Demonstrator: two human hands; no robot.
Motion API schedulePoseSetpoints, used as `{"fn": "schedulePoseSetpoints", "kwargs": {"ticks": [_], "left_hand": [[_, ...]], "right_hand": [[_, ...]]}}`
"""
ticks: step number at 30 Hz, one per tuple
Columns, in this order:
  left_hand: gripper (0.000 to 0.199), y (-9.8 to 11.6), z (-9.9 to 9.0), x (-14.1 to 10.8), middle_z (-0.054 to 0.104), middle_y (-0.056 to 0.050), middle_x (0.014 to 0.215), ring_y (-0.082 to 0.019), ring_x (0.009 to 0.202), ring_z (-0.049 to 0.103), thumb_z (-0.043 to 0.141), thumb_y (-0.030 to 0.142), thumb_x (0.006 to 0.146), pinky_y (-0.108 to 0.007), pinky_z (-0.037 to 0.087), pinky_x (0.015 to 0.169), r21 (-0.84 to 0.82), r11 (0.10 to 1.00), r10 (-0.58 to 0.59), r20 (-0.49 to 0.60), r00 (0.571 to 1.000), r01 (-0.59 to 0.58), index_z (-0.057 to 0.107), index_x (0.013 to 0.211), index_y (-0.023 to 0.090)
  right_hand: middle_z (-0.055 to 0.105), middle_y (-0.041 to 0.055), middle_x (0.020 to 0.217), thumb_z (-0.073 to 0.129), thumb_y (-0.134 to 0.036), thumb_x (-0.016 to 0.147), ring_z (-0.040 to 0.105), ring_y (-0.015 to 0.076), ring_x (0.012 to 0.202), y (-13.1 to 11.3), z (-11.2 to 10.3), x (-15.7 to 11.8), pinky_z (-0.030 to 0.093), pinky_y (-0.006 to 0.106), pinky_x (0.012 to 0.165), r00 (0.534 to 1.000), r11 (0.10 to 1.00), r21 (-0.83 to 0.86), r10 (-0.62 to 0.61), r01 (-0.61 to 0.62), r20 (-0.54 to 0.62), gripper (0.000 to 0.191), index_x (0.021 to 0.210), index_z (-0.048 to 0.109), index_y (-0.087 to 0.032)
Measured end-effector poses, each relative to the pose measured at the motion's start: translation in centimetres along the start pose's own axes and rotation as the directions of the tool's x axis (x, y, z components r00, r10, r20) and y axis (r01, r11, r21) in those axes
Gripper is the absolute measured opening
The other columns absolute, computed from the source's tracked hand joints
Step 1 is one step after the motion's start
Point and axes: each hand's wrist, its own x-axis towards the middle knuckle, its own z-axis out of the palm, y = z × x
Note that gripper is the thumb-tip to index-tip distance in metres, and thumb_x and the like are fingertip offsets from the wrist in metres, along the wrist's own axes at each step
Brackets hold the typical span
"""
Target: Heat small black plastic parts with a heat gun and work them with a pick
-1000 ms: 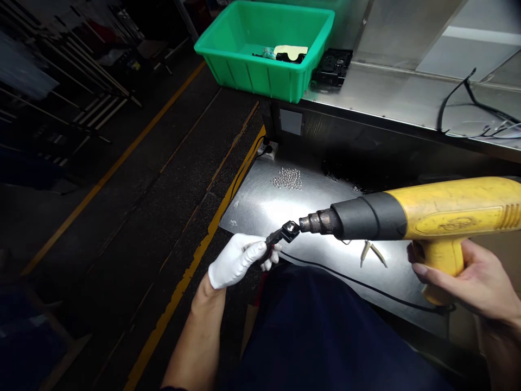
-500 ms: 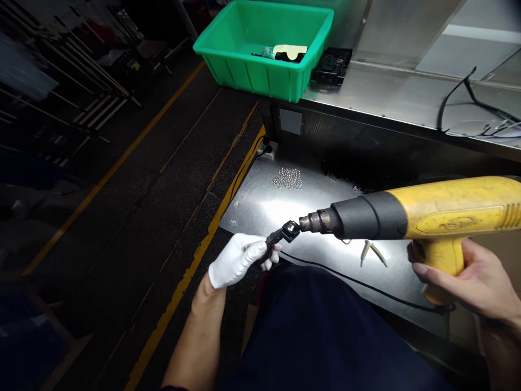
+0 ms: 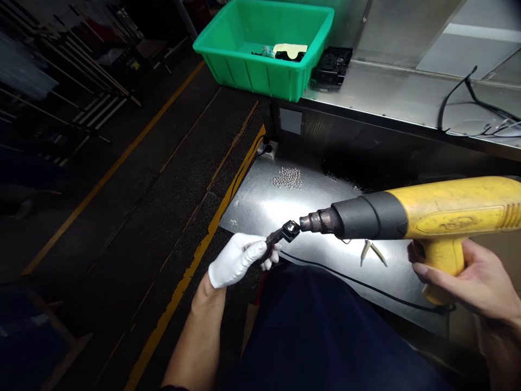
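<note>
My left hand (image 3: 238, 259), in a white cotton glove, pinches a small black plug-like connector (image 3: 288, 231) on a short dark lead. My right hand (image 3: 456, 277) is bare and grips the handle of a yellow heat gun (image 3: 443, 214). The gun's dark metal nozzle (image 3: 319, 221) points left at the connector, a small gap from it. Beneath the gun, a pair of metal tweezers (image 3: 372, 253) lies on a bright steel sheet (image 3: 260, 209). A black cord (image 3: 358, 285) runs across the sheet.
A small heap of steel balls (image 3: 287, 177) lies on the sheet. Behind it, a steel bench (image 3: 407, 92) holds a green plastic crate (image 3: 252, 76) with parts inside, a black device (image 3: 330, 66) and black cables (image 3: 459, 108). A power strip (image 3: 268, 148) sits below the bench.
</note>
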Motion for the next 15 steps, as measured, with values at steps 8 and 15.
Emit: {"fn": "schedulePoseSetpoints", "kwargs": {"ticks": [8,15], "left_hand": [[0.039,0.0,-0.2,0.0,0.076,-0.01,0.088,-0.018,0.067,0.068,0.059,0.046,0.1,-0.03,0.055,0.066,-0.012,1.0,0.001,0.022,1.0,-0.001,0.078,0.107,0.012],[0.045,0.1,0.1,0.1,0.076,-0.011,0.086,-0.021,0.065,0.068,0.059,0.052,0.097,-0.033,0.056,0.065,0.019,1.0,-0.016,-0.013,1.0,0.016,0.079,0.104,0.013]], "right_hand": [[0.072,0.0034,0.078,0.097,-0.043,0.062,0.066,0.0219,0.06,1.3,-0.8,0.6,0.055,0.029,0.046,1.0,0.999,-0.039,-0.008,0.009,0.02,0.051,0.096,0.068,-0.02],[0.072,0.0032,0.078,0.097,-0.044,0.061,0.065,0.0221,0.061,0.9,-0.4,0.3,0.052,0.029,0.045,1.0,0.999,-0.03,-0.021,0.021,0.004,0.051,0.097,0.069,-0.021]]}}
